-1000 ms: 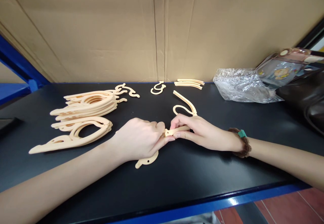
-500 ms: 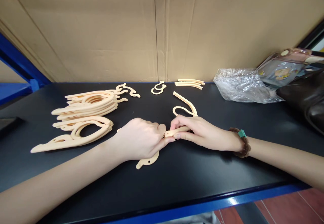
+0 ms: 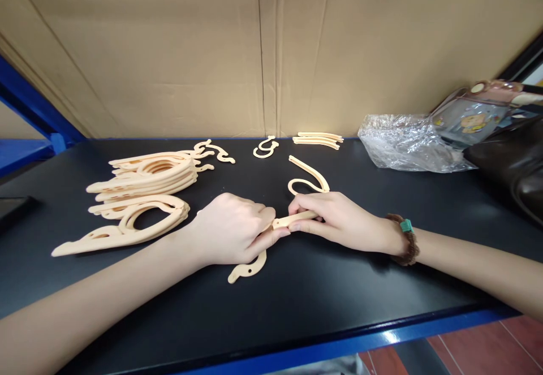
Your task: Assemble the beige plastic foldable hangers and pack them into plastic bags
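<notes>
My left hand (image 3: 235,228) is closed, its thumb and fingers pinching the left end of a beige plastic piece (image 3: 297,218) that has a small hole. The fingers of my right hand (image 3: 339,222) grip the same piece from the right. What else lies inside my left fist is hidden. A curved beige hook part (image 3: 250,270) shows just below my left hand on the black table (image 3: 331,318). Beyond my right hand extends a beige arm with a loop (image 3: 311,174), its near end hidden by that hand.
Stacked beige hanger pieces (image 3: 144,216) lie at the left, with loose hooks (image 3: 218,151) behind them. Farther back are another hook pair (image 3: 266,147) and several thin strips (image 3: 318,139). Crumpled clear plastic (image 3: 407,143) and a dark bag (image 3: 509,160) occupy the right. Cardboard (image 3: 178,52) stands behind.
Both hands have shifted very slightly, and more of the held piece's left end shows. The looped arm has moved a little to the left.
</notes>
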The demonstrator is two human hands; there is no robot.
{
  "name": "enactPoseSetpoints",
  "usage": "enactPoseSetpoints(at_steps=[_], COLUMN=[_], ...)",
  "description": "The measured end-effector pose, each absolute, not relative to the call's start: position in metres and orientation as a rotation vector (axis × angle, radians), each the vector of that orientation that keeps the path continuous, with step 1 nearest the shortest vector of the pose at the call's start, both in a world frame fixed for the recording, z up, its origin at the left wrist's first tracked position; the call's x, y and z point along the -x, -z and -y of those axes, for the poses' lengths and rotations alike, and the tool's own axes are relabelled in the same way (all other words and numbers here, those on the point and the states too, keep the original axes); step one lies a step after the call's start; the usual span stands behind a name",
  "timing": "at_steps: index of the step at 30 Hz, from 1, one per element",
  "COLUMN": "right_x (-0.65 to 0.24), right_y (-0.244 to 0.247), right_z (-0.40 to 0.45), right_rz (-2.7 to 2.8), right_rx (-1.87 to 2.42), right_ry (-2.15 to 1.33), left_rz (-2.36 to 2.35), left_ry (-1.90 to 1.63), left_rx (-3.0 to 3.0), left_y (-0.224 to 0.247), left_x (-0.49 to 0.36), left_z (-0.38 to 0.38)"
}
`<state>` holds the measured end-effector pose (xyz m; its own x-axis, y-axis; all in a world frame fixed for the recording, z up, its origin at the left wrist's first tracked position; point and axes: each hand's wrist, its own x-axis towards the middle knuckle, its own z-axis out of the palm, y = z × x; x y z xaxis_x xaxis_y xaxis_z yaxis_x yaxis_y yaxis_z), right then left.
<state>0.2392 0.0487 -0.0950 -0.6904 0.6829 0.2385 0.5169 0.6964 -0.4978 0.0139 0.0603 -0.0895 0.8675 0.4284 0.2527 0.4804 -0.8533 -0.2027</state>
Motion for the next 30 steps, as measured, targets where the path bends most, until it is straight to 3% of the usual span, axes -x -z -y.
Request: enactPoseSetpoints(at_steps=[14, 30], right_x=[-0.239, -0.244], right_y=[0.095, 0.098], right_z=[-0.047, -0.051], right_rz=[2.528, 2.549], right_rx=[0.921, 0.905], right_ry=[-0.538, -0.462], left_rz=[0.554, 0.673], left_ry=[0.429, 0.352], left_rx=[2.691, 2.79], left_y=[0.092, 0.08], left_x=[-0.014, -0.009], left_z=[-0.061, -0.065])
